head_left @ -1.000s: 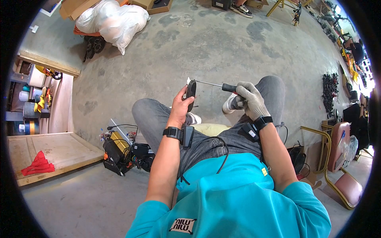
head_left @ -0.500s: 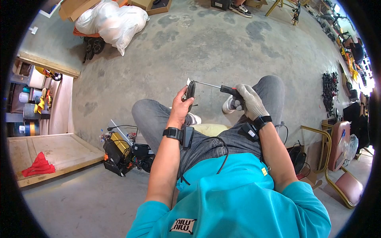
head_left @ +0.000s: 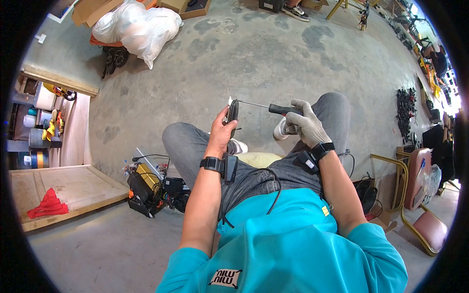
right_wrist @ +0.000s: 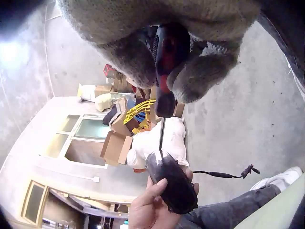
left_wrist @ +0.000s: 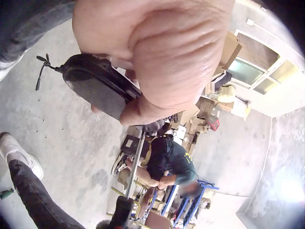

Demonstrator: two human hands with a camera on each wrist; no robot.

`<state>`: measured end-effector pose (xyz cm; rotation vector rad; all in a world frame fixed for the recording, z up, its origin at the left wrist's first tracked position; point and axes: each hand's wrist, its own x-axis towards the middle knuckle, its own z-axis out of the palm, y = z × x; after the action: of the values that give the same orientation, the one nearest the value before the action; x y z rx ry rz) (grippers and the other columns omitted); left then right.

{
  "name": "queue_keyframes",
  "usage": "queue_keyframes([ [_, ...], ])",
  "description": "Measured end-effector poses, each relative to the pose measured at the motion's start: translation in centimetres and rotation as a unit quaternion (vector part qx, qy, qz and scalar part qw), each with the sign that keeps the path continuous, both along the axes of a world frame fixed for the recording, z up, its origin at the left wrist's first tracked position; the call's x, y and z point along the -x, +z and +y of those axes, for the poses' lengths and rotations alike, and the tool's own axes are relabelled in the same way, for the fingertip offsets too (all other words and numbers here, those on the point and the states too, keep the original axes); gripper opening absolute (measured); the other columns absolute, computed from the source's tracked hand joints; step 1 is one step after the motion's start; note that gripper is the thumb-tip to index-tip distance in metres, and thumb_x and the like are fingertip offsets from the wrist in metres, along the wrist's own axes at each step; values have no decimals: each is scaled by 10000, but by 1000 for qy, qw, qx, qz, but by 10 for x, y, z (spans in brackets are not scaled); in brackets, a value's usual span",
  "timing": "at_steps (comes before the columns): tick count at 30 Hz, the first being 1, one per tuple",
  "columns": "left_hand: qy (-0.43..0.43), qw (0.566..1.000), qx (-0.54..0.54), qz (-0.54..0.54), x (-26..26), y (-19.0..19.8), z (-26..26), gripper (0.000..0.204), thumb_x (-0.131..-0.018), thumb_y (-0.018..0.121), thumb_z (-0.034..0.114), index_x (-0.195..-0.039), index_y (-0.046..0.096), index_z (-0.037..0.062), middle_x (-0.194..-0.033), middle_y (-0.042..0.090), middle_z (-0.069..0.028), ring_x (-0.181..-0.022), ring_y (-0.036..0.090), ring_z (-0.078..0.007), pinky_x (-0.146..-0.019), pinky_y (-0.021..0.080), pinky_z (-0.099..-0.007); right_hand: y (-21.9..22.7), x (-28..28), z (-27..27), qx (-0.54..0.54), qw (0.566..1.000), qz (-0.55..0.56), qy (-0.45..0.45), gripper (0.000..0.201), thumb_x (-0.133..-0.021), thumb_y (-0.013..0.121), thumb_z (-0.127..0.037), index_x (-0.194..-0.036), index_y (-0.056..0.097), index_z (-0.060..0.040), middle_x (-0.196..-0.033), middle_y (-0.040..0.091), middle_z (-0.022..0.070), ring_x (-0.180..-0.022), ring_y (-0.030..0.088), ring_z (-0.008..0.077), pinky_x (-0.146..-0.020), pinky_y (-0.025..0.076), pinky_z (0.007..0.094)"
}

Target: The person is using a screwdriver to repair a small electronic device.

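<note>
My bare left hand (head_left: 222, 129) grips a black, rounded, elongated casing (right_wrist: 177, 187), thumb on one face and fingers on the other. A short thin cable (left_wrist: 44, 64) with a connector end sticks out of the casing's lower end. A small white piece (head_left: 230, 100) shows at its upper end. In my gloved right hand (head_left: 309, 124) is a screwdriver (head_left: 278, 109) with a black and red handle, pinched between thumb and fingers. Its long metal shaft (head_left: 254, 103) points left, the tip right at the casing's upper end. The tip itself is hidden in the left wrist view.
Grey concrete floor (head_left: 234, 63) spreads ahead of my knees. Electronic parts and wires (head_left: 151, 183) lie by my left leg. A white sack (head_left: 139, 31) stands far left, a chair (head_left: 417, 178) to the right. Another person (left_wrist: 171, 162) is across the room.
The right fingers have shifted on the screwdriver handle, curling and then loosening with the index finger straighter. Casing and screwdriver have drifted slightly left, the tip staying at the casing's upper end.
</note>
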<state>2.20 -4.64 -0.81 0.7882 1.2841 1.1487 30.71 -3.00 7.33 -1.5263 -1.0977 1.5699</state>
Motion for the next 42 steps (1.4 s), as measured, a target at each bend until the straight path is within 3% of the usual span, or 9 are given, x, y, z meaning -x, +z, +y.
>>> queue_keyframes([
  [15,-5,1000,-4,-2,0,0,0,651,-867,679,0,-1486,480,12,-1220,658,-58,-923,618,-98,-829,495,-243,-16,-9,9,34,998,31,35,597,-958,657,-203,-1419,394,70,-1000,588,121,-709,620,133,-641,539,263],
  [18,-2,1000,-8,-4,0,-1,0,645,-869,676,-3,-1485,482,12,-1223,655,-50,-912,615,-96,-824,495,-242,-9,-2,2,4,999,43,-12,579,-971,649,-223,-1407,410,74,-1026,595,123,-720,624,125,-619,530,246],
  [20,0,1000,-10,-7,0,0,1,643,-870,675,-4,-1484,483,12,-1226,653,-47,-902,613,-93,-820,496,-242,-9,-5,1,-35,996,-77,21,683,-899,673,-340,-1368,459,109,-997,614,129,-837,627,162,-751,513,276],
  [27,-3,1000,-5,2,0,-1,0,639,-872,674,-7,-1482,486,12,-1250,647,-49,-897,611,-93,-821,499,-247,-16,-4,4,28,999,39,-17,672,-914,663,-356,-1366,463,100,-1059,623,146,-832,638,158,-781,518,277],
  [30,-6,1000,-4,1,0,-2,0,636,-872,674,-6,-1480,488,12,-1275,642,-56,-932,615,-99,-844,497,-248,-28,-10,7,-51,998,-34,17,539,-1008,615,-231,-1398,411,80,-1015,622,121,-715,646,124,-600,559,252],
  [33,-7,1000,-2,1,0,0,0,636,-873,673,-5,-1480,486,13,-1301,634,-63,-975,618,-106,-872,494,-250,-21,-7,8,19,999,31,-2,558,-995,631,-234,-1401,405,76,-1006,620,114,-718,646,123,-614,564,256],
  [36,-9,1000,5,-2,0,2,-1,641,-873,673,-5,-1484,480,13,-1320,627,-69,-1010,622,-115,-896,493,-255,-14,-5,4,49,997,52,0,668,-921,647,-351,-1378,446,93,-1080,646,151,-850,661,169,-798,529,282],
  [38,-9,1000,9,-7,-1,3,-1,645,-872,673,-3,-1486,477,13,-1327,624,-72,-1022,623,-120,-904,493,-257,-27,-7,4,-43,998,-42,11,637,-938,627,-338,-1370,451,96,-1006,640,128,-769,649,141,-699,532,272],
  [42,-7,1000,4,0,0,1,0,649,-869,672,-2,-1488,475,14,-1330,623,-81,-1051,623,-135,-920,490,-262,-15,-7,8,32,999,39,6,545,-982,641,-235,-1389,431,61,-1010,608,101,-722,648,119,-624,564,264],
])
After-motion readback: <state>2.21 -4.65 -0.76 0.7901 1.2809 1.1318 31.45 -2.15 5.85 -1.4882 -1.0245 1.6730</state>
